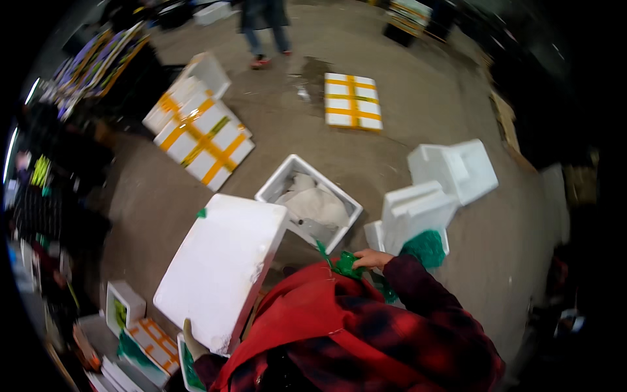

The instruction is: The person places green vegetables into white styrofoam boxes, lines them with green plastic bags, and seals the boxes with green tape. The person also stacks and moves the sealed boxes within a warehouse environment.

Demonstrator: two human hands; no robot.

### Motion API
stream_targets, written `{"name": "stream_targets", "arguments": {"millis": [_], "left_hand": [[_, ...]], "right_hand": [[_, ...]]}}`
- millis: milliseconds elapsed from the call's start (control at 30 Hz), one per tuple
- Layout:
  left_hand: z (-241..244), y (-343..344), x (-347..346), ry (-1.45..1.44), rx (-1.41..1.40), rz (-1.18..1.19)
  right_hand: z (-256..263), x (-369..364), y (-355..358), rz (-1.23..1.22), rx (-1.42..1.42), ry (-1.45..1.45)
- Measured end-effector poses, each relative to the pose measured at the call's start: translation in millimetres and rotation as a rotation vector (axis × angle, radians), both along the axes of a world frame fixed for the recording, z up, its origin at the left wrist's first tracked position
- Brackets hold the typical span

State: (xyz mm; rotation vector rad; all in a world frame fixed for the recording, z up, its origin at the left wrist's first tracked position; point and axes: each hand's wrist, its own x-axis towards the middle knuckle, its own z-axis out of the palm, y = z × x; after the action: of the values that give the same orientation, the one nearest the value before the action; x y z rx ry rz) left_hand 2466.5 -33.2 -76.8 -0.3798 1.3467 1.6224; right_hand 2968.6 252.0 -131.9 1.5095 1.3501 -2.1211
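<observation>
My left hand (194,341), seemingly gloved, grips the near left edge of a large white polystyrene foam box (223,259), whose flat face is turned up towards me. A scrap of green plastic (201,213) clings to its far left edge. In my right hand (373,258) is a bunched piece of green plastic film (347,264), held in front of my red apron (299,299). Ahead of it on the floor stands an open foam box (338,243) with whitish plastic bags (313,203) and a clear plastic bottle (313,227) inside.
Foam boxes with orange tape (205,142) stand at left, another taped box (352,102) further ahead. Stacked foam pieces (419,210) and a green plastic bag (425,248) lie at right. A person (264,24) stands beyond. Several containers, including an orange-taped box (156,343), crowd the lower left.
</observation>
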Motion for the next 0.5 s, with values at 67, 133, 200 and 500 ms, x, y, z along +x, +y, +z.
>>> {"name": "stream_targets", "arguments": {"millis": [67, 133, 200, 500], "left_hand": [[-10, 0, -8, 0.003, -0.037, -0.094], [24, 30, 15, 0.021, -0.165, -0.150], [19, 46, 9, 0.031, -0.152, -0.218], [91, 189, 120, -0.001, -0.043, -0.477]], "right_hand": [[-8, 20, -19, 0.015, 0.109, -0.069], [-55, 46, -50, -0.041, 0.258, -0.148], [-60, 73, -70, -0.254, 0.392, -0.291], [-48, 246, -114, -1.240, 0.452, -0.604]]}}
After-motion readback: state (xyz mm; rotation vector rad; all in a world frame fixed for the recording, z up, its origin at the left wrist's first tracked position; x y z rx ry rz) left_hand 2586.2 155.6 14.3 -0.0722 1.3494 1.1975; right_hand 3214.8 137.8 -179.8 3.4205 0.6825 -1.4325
